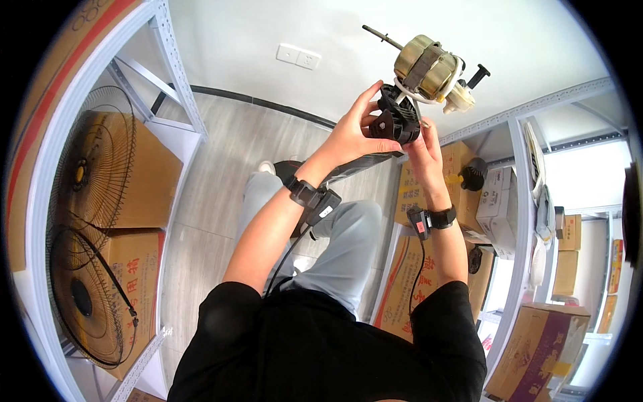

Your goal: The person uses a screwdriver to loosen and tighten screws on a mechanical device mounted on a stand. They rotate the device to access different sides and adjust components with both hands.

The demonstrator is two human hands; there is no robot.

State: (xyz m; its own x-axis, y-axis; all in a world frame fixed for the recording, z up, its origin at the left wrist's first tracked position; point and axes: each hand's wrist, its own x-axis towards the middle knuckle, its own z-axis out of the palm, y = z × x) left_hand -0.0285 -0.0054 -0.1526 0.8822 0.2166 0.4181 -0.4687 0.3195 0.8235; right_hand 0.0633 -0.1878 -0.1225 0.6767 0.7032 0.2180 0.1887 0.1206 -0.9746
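Observation:
Up in front of the wall, I hold a fan motor [422, 65] with a brass-coloured housing. A long thin shaft juts out of it to the upper left, and a black knob and a whitish gear housing [459, 98] sit on its right. Below the motor is its black neck bracket [399, 120], with a pale cable running down to it. My left hand [351, 134] is closed around the bracket's left side, fingers behind and thumb below. My right hand [423, 149] pinches at the bracket's right side by the cable; its fingertips are partly hidden.
Two round wire fan guards [84, 295] lean against cardboard boxes [144, 174] on the left shelf. The right-hand rack [526, 201] holds more cartons and a black fan part [474, 174]. Wall sockets [298, 56] are ahead. A dark object [358, 166] stands beyond my knees.

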